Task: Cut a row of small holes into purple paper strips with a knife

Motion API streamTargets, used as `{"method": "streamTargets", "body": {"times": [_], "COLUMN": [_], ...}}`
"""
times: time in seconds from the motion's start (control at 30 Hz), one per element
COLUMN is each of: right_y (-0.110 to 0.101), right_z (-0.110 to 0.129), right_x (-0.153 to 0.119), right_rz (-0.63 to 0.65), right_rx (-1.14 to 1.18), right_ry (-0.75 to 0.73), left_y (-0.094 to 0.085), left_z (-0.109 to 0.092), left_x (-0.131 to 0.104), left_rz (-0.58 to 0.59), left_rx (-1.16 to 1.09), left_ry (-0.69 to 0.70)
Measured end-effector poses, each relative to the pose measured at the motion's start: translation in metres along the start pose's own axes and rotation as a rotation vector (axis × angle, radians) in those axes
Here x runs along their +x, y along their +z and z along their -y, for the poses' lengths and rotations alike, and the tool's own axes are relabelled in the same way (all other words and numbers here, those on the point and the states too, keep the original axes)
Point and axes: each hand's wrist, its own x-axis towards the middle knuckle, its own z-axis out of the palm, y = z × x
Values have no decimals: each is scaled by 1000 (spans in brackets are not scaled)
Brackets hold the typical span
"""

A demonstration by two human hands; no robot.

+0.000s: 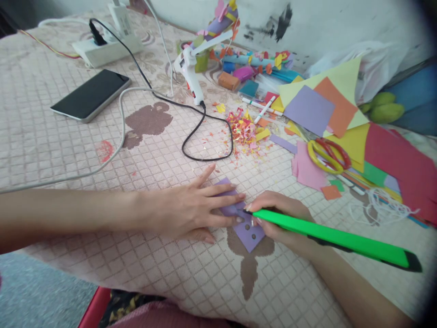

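A narrow purple paper piece (248, 238) lies slantwise on the patterned tablecloth, with small dark round spots near its lower end. Across its upper part rests my left hand (201, 207), palm down with the fingers spread. My right hand (282, 212) is closed around the front end of a long bright green tool (327, 234) with black parts. The tool's dark tip is at the paper, close to my left fingertips. Its body extends to the right over my right wrist. My left fingers hide part of the paper.
A white glue gun (191, 79) with a looped black cord stands behind my hands. A phone (91, 94) and a power strip (102, 49) are at the back left. Paper scraps (244, 130), coloured sheets (309, 109) and scissors (328, 156) lie to the right.
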Motion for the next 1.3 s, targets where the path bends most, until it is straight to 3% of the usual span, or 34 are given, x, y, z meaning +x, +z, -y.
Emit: {"method": "streamTargets", "body": {"times": [0.33, 0.6, 0.83, 1.3], "right_y": [2, 0, 0, 0], "right_z": [-1, 2, 4, -1], "right_x": [1, 1, 3, 0], "right_rz": [-11, 6, 6, -3], "right_rx": [-29, -29, -44, -43], "right_ry": [-24, 8, 5, -22], "left_y": [2, 1, 0, 3], "left_z": [-5, -10, -4, -12], "left_x": [0, -1, 0, -1], "left_rz": [-84, -89, -58, -62], "left_rx": [110, 118, -13, 74], "left_ry": [-40, -41, -2, -63]}}
